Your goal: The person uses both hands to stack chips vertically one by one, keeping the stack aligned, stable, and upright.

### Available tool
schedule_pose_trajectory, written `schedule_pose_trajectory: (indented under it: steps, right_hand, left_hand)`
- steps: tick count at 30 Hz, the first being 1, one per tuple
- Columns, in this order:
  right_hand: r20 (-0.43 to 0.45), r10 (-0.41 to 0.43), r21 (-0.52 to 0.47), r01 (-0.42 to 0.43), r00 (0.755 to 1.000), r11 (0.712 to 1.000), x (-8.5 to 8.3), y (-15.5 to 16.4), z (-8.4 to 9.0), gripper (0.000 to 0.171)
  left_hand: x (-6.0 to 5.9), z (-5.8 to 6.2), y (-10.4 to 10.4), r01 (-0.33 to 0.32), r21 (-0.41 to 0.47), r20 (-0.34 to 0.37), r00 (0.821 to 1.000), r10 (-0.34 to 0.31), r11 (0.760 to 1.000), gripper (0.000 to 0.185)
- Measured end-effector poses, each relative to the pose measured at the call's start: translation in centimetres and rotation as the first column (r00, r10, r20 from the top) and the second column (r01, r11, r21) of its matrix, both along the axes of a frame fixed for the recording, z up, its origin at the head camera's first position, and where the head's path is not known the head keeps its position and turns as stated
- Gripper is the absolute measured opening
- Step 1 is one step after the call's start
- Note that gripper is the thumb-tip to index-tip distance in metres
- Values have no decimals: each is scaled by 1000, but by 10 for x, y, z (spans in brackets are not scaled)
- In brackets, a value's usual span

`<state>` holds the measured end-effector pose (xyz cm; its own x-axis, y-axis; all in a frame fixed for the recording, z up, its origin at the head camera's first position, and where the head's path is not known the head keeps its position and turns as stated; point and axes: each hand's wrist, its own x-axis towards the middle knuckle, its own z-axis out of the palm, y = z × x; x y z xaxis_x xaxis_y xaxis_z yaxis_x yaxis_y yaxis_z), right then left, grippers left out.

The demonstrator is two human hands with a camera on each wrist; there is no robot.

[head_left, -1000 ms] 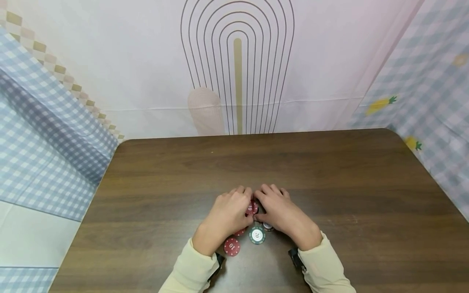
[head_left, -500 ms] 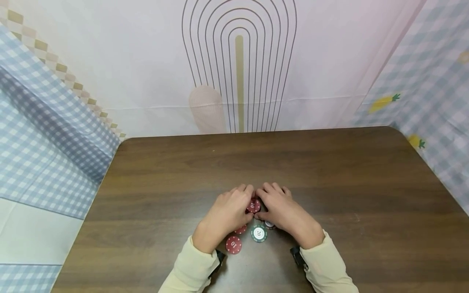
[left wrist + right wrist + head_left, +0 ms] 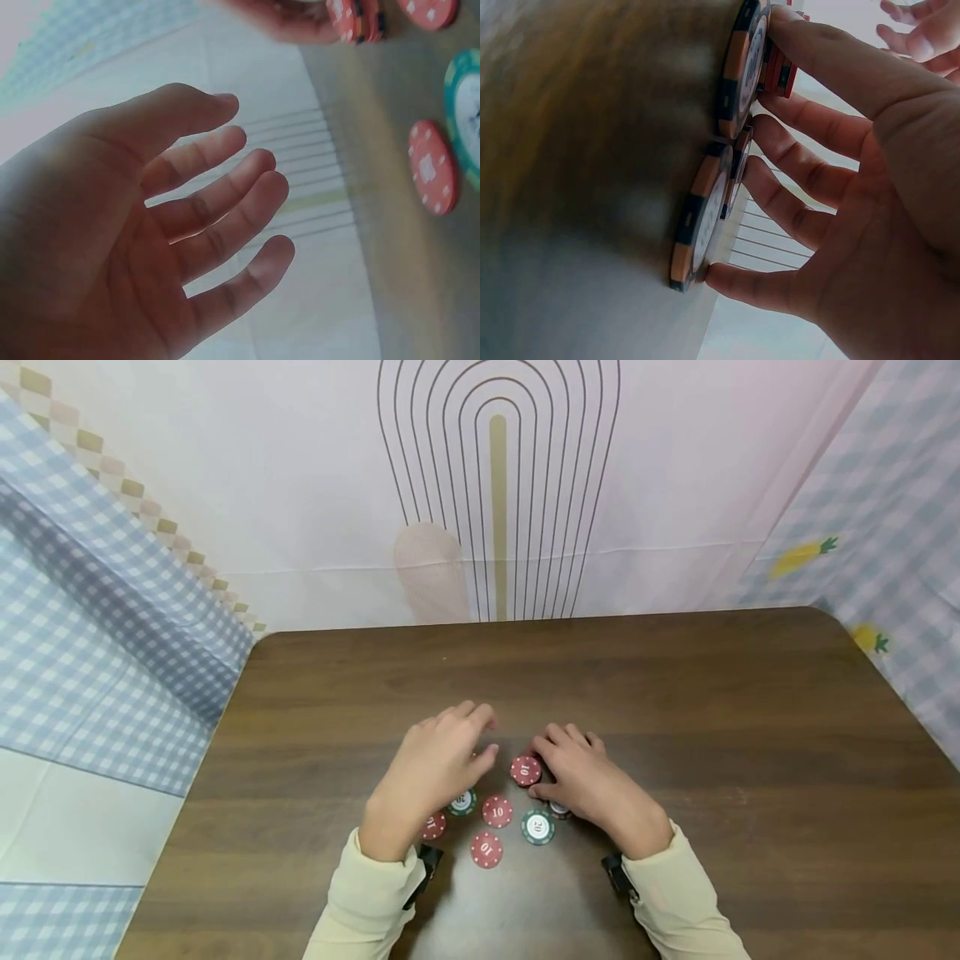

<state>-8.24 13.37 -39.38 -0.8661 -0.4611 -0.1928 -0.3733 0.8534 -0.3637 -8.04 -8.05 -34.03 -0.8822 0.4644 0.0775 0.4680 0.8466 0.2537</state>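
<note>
Red and stamped "10", a stack of poker chips point(image 3: 526, 770) sits near the centre of the dark wood counter point(image 3: 712, 718), directly at 9 o'clock of the right hand point(image 3: 581, 777), whose thumb and fingertips touch its rim. That hand's grip is a loose cup, fingers bent around the stack and over chips beneath the palm; the right wrist view shows orange-and-black-edged chips point(image 3: 705, 225) lying flat under the fingers point(image 3: 810, 180).

At 9 o'clock of the stack, with a gap between, the left hand point(image 3: 435, 764) hovers with fingers spread and relaxed, its grip wide and holding nothing, as the left wrist view confirms.

Loose chips lie at 6 to 8 o'clock of the stack: a red 10 chip point(image 3: 497, 811), a second red 10 chip point(image 3: 486, 849) nearer the person, a green 20 chip point(image 3: 537, 827) just beside the right hand's heel, a green chip point(image 3: 462, 801) partly under the left hand, and a red chip point(image 3: 433, 825) by the left wrist.

Cream sleeves point(image 3: 367, 902) cover both forearms. A pale curtain with an arch pattern point(image 3: 498, 485) hangs at 12 o'clock beyond the counter.
</note>
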Motion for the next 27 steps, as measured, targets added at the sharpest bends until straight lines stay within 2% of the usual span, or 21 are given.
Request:
schedule_pose_trajectory:
  steps: [5,11,19,24,27]
  right_hand:
    - [-8,-2,0,2,1000,1000,-1,1,0,44]
    - [-12,-7,6,7,1000,1000,-1,1,0,42]
    - [-2,-11,-2,11,1000,1000,0,0,0,41]
    - [-5,-13,-9,13,1000,1000,0,0,-1,41]
    - [-1,-12,-9,12,1000,1000,0,0,-1,41]
  left_hand:
    - [-1,6,-8,-30,-16,5,1000,30,999,25]
    - [-4,6,-14,-44,-76,4,999,45,996,30]
    - [-8,-10,-17,-41,-120,39,998,45,992,29]
    - [-10,-22,-19,-16,-125,42,999,22,992,20]
    - [-10,-26,-21,-1,-134,47,999,7,991,24]
